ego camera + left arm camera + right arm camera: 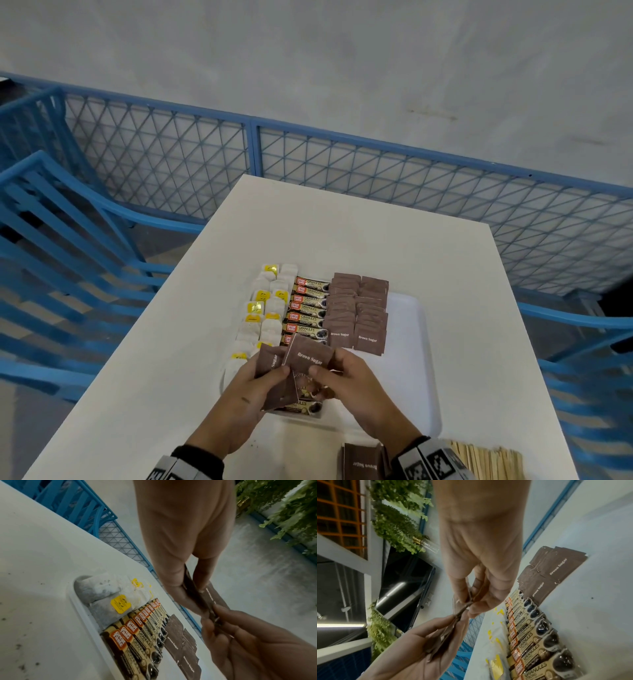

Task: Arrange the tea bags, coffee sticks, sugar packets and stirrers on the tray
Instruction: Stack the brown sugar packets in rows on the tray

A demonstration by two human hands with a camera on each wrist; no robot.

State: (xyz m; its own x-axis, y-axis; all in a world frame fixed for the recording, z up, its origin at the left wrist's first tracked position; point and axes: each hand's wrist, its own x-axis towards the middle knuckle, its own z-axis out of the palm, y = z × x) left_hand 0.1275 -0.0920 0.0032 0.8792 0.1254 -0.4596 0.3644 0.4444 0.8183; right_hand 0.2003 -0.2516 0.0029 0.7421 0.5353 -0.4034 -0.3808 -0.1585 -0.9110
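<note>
Left hand (255,387): grips spare sugar packets (270,363), stock for dealing out.
Right hand (346,380): pinches top packet (310,356), peeling it off.
Tray (411,342): sugar rows right, coffee sticks (306,315) centre.
Stirrers (486,460): near-right worktop, unplaced.

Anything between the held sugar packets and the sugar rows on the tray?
Nothing visible. Both hands, left and right, hold sugar packets just short of the sugar rows; the gap looks open.
</note>
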